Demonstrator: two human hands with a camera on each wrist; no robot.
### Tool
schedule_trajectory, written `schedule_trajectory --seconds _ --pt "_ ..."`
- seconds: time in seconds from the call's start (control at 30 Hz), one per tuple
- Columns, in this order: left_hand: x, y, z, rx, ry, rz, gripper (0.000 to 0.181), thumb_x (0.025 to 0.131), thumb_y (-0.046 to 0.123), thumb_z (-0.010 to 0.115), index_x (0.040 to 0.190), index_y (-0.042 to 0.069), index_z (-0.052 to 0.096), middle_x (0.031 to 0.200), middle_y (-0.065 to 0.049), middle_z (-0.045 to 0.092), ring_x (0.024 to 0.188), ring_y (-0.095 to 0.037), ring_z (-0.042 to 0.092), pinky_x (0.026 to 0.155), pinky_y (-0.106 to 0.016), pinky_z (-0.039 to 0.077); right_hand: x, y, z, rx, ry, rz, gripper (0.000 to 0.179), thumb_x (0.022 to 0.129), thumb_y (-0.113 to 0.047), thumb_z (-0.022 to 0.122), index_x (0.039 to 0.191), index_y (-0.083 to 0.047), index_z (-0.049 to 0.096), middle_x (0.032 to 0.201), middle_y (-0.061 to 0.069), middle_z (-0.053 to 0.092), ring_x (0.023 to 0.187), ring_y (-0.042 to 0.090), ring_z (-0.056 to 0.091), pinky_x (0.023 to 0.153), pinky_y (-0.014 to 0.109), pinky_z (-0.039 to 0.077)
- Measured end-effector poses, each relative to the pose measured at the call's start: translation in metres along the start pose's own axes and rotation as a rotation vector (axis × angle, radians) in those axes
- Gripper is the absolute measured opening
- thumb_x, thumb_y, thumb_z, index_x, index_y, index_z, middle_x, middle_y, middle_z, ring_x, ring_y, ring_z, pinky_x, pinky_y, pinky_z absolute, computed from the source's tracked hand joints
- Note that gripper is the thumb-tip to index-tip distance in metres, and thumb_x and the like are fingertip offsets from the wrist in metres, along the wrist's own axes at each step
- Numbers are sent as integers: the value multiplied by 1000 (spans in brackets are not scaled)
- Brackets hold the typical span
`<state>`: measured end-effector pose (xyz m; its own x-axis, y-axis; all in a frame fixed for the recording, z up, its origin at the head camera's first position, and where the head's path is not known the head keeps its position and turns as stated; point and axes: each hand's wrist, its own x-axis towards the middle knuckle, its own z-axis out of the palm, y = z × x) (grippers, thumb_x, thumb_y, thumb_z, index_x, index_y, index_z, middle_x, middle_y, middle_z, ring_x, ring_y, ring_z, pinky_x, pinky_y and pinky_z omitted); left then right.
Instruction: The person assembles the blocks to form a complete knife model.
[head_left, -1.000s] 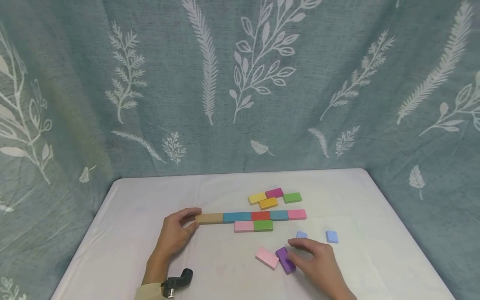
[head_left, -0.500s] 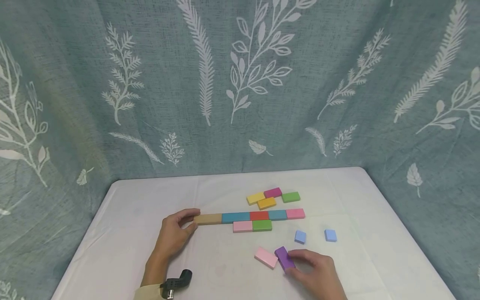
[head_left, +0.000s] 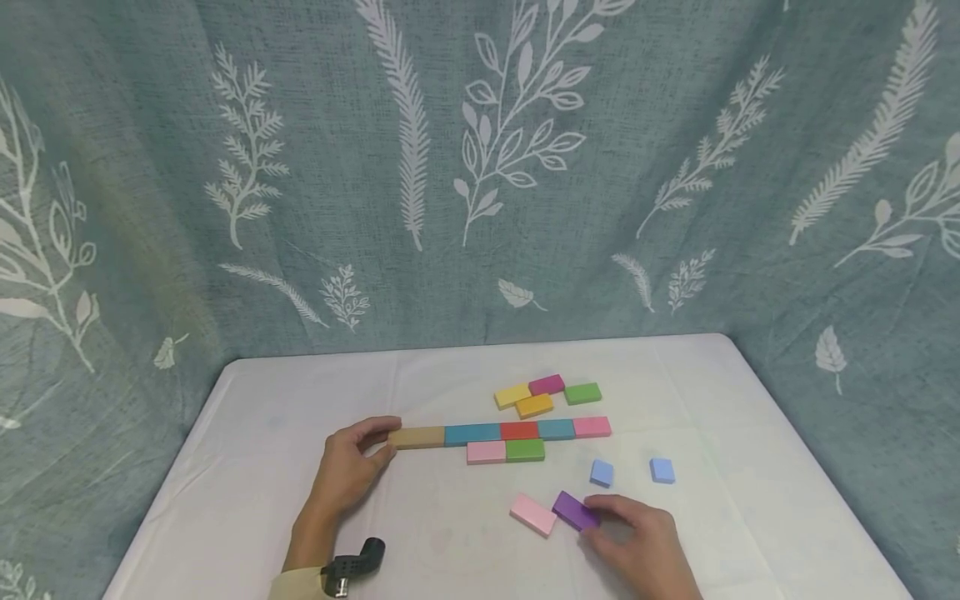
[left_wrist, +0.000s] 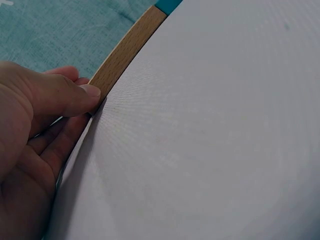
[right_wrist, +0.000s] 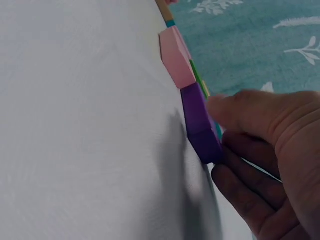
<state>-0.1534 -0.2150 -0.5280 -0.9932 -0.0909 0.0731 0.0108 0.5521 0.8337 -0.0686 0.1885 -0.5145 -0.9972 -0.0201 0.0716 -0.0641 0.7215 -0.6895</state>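
Note:
My left hand (head_left: 348,471) pinches the left end of a tan wooden block (head_left: 418,437), thumb in front and fingers behind. That block begins a row with a long blue block (head_left: 472,433), a red block (head_left: 519,430), a shorter blue block (head_left: 556,429) and a pink block (head_left: 592,427). Below the row, a light pink block (head_left: 486,452) and a green block (head_left: 525,450) lie end to end against it. My right hand (head_left: 637,537) grips the right end of a purple block (head_left: 573,509) between thumb and fingers. A loose pale pink block (right_wrist: 177,57) lies at its other end.
Two small light-blue blocks (head_left: 602,472) lie apart beyond my right hand. Behind the row are a yellow block (head_left: 512,396), an orange block (head_left: 534,406), a magenta block (head_left: 547,384) and another green block (head_left: 582,393). A patterned curtain (head_left: 480,292) hangs behind the white-covered table (head_left: 300,387).
My right hand has moved down off one light-blue block, taken the purple block and turned it counterclockwise, its near end swinging right and away. My left hand has stayed in place.

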Motion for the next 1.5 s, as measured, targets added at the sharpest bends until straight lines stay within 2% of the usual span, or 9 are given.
schedule_trajectory --seconds 0.17,0.3,0.43,0.63,0.8,1.0,1.13,1.33,1.5 --pt "0 -1 -1 -3 -2 2 42 94 -5 78 134 9 76 138 -11 76 131 -32 72 118 -47 57 3 -3 -1 -19 -25 19 35 85 -8 93 114 -26 84 111 -14 83 115 15 79 106 44 65" --pt "0 -1 -1 -4 -5 4 42 94 -5 78 134 9 76 138 -12 76 131 -32 73 118 -47 57 10 -4 -4 -33 33 -64 37 84 -5 93 115 -24 85 112 -12 84 115 17 80 104 42 66" --pt "1 0 -1 -2 -7 3 42 94 -4 78 134 9 76 138 -11 76 131 -32 73 117 -46 58 21 -9 -6 21 46 -176 37 84 -1 92 117 -19 85 113 -11 84 110 14 81 101 38 67" --pt "2 0 -3 -2 -17 3 41 94 -4 78 133 10 77 138 -10 76 130 -31 73 117 -46 58 41 -28 3 90 -66 -268 35 89 -3 88 122 -16 83 117 -8 84 110 10 80 100 35 68" --pt "2 2 -3 -5 -18 1 42 94 -5 78 133 10 77 137 -10 77 130 -31 73 117 -46 58 56 -44 16 116 -168 -270 33 93 -9 86 124 -21 83 121 -8 83 114 11 79 103 38 67" --pt "2 3 -5 -6 -21 -2 42 93 -5 79 133 9 77 137 -11 77 130 -32 73 117 -46 58 69 -59 32 80 -285 -258 32 97 -16 83 129 -23 82 125 -9 82 123 17 76 107 46 65" --pt "2 2 -3 -3 -16 4 43 92 -6 79 132 9 77 137 -11 77 130 -32 73 116 -46 58 72 -63 42 35 -345 -271 31 97 -16 82 127 -24 83 122 -10 82 120 14 76 107 44 65" --pt "2 0 -2 -11 -14 12 43 92 -7 79 131 9 77 136 -11 77 128 -32 74 114 -45 60 69 -64 50 -75 -350 -325 34 97 -17 83 130 -24 81 122 -12 82 117 11 76 106 42 66" --pt "2 0 -3 -11 -9 10 43 92 -7 79 132 9 77 136 -11 77 129 -32 74 116 -47 59 69 -68 54 -83 -314 -406 27 97 -13 82 123 -23 83 115 -14 83 110 7 77 103 37 67"
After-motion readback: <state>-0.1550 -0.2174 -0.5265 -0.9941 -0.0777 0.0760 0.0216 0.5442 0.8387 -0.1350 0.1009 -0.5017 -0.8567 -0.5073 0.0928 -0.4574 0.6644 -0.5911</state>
